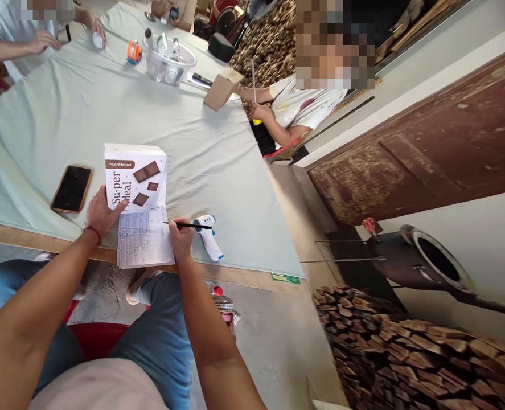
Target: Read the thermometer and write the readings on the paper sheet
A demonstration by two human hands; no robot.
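My left hand (104, 212) grips the lower left of a white "Su-per Meal" box (150, 193) with brown chocolate squares printed on it; the thumb lies on its front and the other fingers are partly hidden. Just below the box is a sheet of paper (143, 242) covered in small writing, reaching over the table edge. In my right hand (181, 239) a slim black pen (196, 226) is pinched, its tip near the paper's right side. Right of that hand lies a white and blue infrared thermometer (209, 236). A dark-screened phone (72, 189) rests left of the box.
The cloth-covered table (235, 188) carries a clear plastic basket (171, 65) with bottles, an orange and blue object (134, 52) and a cardboard box (222, 89). Other people sit around its far sides. Stacked firewood (427, 353) and a metal stove-like vessel (406, 259) stand at right.
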